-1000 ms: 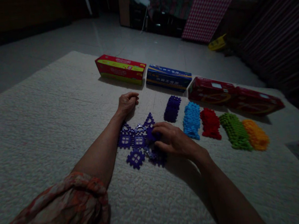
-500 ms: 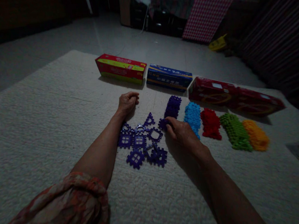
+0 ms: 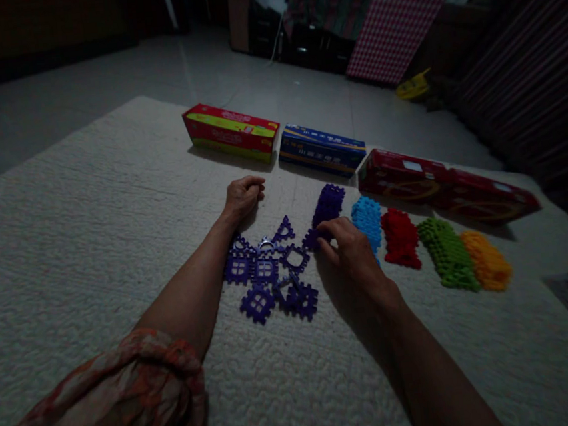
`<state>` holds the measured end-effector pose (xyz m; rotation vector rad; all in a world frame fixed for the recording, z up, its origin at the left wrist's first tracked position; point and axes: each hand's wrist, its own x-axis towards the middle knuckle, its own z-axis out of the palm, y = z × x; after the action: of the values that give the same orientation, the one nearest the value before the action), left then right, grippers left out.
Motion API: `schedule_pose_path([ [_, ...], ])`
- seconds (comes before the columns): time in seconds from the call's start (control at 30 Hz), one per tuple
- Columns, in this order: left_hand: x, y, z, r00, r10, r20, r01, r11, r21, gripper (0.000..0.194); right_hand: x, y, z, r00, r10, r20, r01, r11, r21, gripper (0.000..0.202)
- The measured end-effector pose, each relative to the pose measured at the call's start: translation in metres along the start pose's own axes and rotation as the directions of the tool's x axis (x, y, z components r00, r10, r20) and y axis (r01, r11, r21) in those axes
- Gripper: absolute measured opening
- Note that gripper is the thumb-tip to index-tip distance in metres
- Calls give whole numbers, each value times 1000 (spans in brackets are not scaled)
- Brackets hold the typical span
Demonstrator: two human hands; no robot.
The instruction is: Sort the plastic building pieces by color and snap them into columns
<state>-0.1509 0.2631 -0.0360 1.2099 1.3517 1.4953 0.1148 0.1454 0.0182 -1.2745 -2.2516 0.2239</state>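
Observation:
My right hand [image 3: 352,250] is closed, with thumb and forefinger at the edge of a purple plastic interlocking piece [image 3: 310,240]. That piece lies just below the near end of a purple stack of pieces [image 3: 329,202]. My left hand [image 3: 244,198] rests on the mat with its fingers curled in; nothing shows in it. Between my arms lie several loose purple pieces: a triangle [image 3: 284,230], a square frame [image 3: 296,258], window-shaped squares [image 3: 264,270] and a gear-like square [image 3: 258,302]. Some of them overlap.
Right of the purple stack are blue [image 3: 367,222], red [image 3: 400,238], green [image 3: 447,254] and orange [image 3: 487,260] stacks. Behind stand a red-yellow box [image 3: 231,134], a blue box [image 3: 322,149] and dark red boxes [image 3: 411,177] on the pale quilted mat [image 3: 111,189].
My right hand has shifted slightly, its forefinger now more arched beside the purple piece. My left hand stays where it was.

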Motion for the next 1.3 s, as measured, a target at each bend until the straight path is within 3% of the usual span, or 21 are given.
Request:
schedule_pose_path([
  [0.1,0,0,0,1000,4,-3,-4,1000,4,24,3,6,-10,1000,11,17,-12,998,60,18],
  [0.23,0,-2,0,1000,21,-3,-21,1000,0,24,5,12,-18,997,34,-76,-33,999,18,20],
  [0.6,0,-1,0,1000,17,6,-17,1000,9,25,8,18,-4,989,-2,-151,0,1000,-18,23],
  [1.13,-1,1,0,1000,-13,2,13,999,-36,23,12,14,-1,991,82,-107,-92,991,-92,26],
  [1.3,-4,14,1,993,-114,-32,108,981,-158,21,12,9,-5,988,131,-86,-145,974,-175,28],
])
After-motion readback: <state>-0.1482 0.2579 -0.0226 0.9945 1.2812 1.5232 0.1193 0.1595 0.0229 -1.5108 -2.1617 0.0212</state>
